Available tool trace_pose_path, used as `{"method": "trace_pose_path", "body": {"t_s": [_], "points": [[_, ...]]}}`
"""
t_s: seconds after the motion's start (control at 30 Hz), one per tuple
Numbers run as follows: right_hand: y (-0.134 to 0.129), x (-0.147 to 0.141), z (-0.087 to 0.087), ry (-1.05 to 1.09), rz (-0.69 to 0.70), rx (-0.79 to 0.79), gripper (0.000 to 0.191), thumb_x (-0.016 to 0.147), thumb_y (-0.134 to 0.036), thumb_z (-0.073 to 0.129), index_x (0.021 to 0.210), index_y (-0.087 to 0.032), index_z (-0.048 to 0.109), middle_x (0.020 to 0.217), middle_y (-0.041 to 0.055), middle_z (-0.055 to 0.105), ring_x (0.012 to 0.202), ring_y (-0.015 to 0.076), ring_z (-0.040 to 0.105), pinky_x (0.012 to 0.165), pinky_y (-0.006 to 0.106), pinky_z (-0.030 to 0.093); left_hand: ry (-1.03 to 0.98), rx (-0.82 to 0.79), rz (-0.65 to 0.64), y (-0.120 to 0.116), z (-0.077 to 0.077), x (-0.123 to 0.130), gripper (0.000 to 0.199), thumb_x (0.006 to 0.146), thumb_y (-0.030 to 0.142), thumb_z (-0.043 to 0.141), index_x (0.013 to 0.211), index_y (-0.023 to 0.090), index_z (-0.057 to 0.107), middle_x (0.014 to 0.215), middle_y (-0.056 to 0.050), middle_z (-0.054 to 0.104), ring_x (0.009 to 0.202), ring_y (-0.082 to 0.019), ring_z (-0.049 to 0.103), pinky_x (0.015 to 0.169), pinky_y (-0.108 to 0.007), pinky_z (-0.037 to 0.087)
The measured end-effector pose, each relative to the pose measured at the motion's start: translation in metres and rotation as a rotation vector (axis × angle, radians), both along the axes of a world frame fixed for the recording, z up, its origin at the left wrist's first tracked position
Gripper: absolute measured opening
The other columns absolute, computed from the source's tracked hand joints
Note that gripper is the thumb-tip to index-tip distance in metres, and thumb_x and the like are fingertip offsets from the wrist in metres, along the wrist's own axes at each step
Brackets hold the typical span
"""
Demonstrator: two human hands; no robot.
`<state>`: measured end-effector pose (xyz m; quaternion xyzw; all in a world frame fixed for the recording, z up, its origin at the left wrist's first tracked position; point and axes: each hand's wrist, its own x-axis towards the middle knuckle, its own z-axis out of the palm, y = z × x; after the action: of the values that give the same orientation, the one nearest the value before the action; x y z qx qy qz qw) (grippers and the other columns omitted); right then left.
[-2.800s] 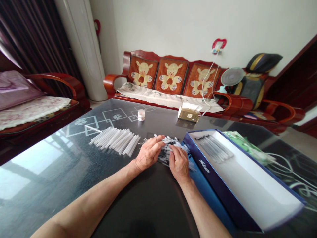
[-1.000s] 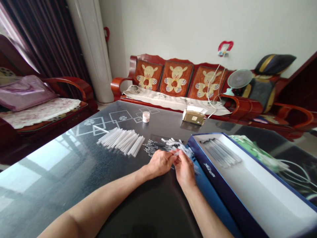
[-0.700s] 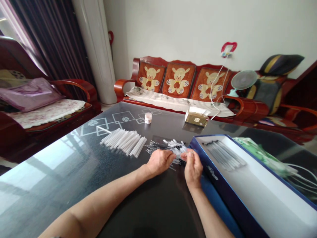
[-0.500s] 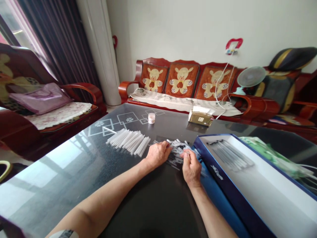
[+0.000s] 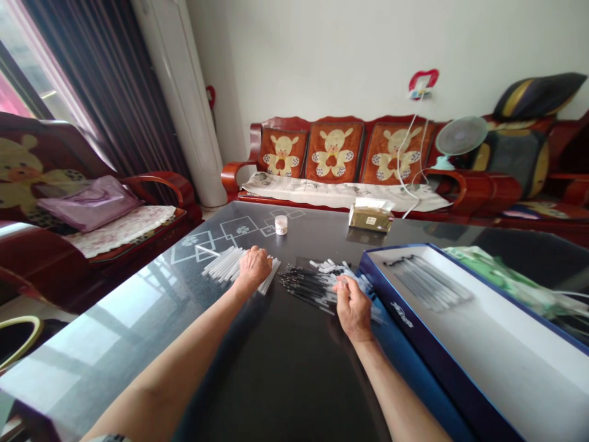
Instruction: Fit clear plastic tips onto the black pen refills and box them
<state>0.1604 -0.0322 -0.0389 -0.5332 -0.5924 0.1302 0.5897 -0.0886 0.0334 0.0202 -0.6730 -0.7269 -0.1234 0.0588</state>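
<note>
My left hand [image 5: 256, 266] lies over the right part of a pile of white tubes [image 5: 221, 264] on the dark table. Its fingers are curled down, and their tips are hidden, so any grip on a tube cannot be made out. My right hand [image 5: 353, 306] is closed, thumb against fingers, beside a heap of thin black rods with white ends [image 5: 307, 283]; what it pinches is too small to tell. To its right stands a blue-edged white box [image 5: 478, 350] with a row of grey tubes with dark tips [image 5: 427, 283] at its far end.
A small white round container [image 5: 281, 225] and a tissue box [image 5: 370, 217] stand toward the table's far side. Green-and-white plastic packaging [image 5: 501, 276] lies right of the box. Beyond are a wooden sofa [image 5: 335, 150], a fan [image 5: 461, 136] and an armchair holding a purple bag [image 5: 92, 205].
My left hand has moved left from the black rods to the white tubes, uncovering more of the rods. My right hand stays closed in nearly the same place. The view has shifted slightly.
</note>
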Motion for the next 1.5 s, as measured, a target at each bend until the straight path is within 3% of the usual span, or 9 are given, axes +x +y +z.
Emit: {"method": "trace_pose_path", "body": {"t_s": [0.17,0.43,0.67,0.83,1.1,1.3,1.4,1.5], "points": [[0.003,0.001,-0.003,-0.120,0.026,0.090,0.025,0.088,-0.036,0.051,0.101,-0.021,0.066,0.095,0.0082,0.072,0.087,0.0227,0.066,0.082,0.037,0.049,-0.030,0.132,-0.116,-0.016,-0.002,0.027,0.028,0.092,0.033,0.043,0.096,0.019,0.067,0.094,-0.008,0.061,0.088,-0.020,0.060,0.066,-0.026,0.044],[0.001,0.002,0.001,-0.372,0.056,0.153,0.025,0.092,-0.028,0.047,0.106,-0.020,0.066,0.094,0.0079,0.067,0.092,0.0210,0.061,0.086,0.037,0.047,-0.159,0.216,-0.352,-0.032,-0.040,0.068,0.032,0.097,0.031,0.037,0.095,0.021,0.067,0.086,-0.005,0.064,0.084,-0.015,0.061,0.064,-0.022,0.041],[-0.001,-0.003,0.001,-0.499,-0.026,0.141,0.027,0.093,-0.029,0.046,0.106,-0.018,0.068,0.093,0.0098,0.063,0.092,0.0218,0.058,0.085,0.037,0.047,-0.205,0.352,-0.517,-0.029,-0.046,0.072,0.032,0.097,0.030,0.036,0.098,0.020,0.067,0.083,-0.005,0.068,0.081,-0.014,0.064,0.068,-0.022,0.044],[-0.003,0.001,0.004,-0.606,-0.108,0.095,0.032,0.095,-0.028,0.042,0.120,-0.018,0.059,0.094,0.0096,0.065,0.088,0.0218,0.059,0.084,0.036,0.045,-0.247,0.395,-0.560,-0.026,-0.049,0.069,0.031,0.096,0.030,0.038,0.098,0.020,0.066,0.080,-0.005,0.069,0.078,-0.014,0.064,0.069,-0.021,0.045],[-0.005,0.039,0.024,-0.825,-0.350,-0.041,0.029,0.089,-0.019,0.043,0.110,-0.013,0.061,0.097,0.0138,0.062,0.089,0.0259,0.055,0.083,0.039,0.043,-0.265,0.389,-0.559,-0.025,-0.050,0.068,0.030,0.096,0.030,0.038,0.096,0.020,0.066,0.081,-0.005,0.070,0.078,-0.014,0.066,0.066,-0.021,0.045],[-0.007,0.046,0.049,-0.734,-0.280,0.039,0.030,0.086,-0.016,0.043,0.110,-0.015,0.061,0.106,0.0138,0.059,0.098,0.0245,0.055,0.088,0.036,0.046,-0.278,0.383,-0.571,-0.023,-0.053,0.068,0.030,0.096,0.030,0.038,0.100,0.020,0.066,0.085,-0.005,0.071,0.080,-0.014,0.066,0.067,-0.021,0.046],[0.007,0.071,0.071,-0.714,-0.307,-0.085,0.025,0.082,-0.016,0.047,0.096,-0.017,0.068,0.097,0.0114,0.063,0.089,0.0227,0.058,0.083,0.032,0.046,-0.286,0.369,-0.564,-0.021,-0.056,0.067,0.030,0.096,0.031,0.039,0.101,0.021,0.066,0.087,-0.005,0.072,0.082,-0.014,0.066,0.068,-0.021,0.046],[0.030,0.109,0.082,-0.483,-0.342,-0.405,0.018,0.073,-0.012,0.055,0.066,-0.020,0.069,0.076,0.0071,0.064,0.077,0.0199,0.060,0.075,0.029,0.044,-0.295,0.358,-0.559,-0.020,-0.057,0.067,0.030,0.095,0.031,0.039,0.100,0.021,0.066,0.087,-0.005,0.071,0.083,-0.015,0.066,0.067,-0.021,0.046]]}}
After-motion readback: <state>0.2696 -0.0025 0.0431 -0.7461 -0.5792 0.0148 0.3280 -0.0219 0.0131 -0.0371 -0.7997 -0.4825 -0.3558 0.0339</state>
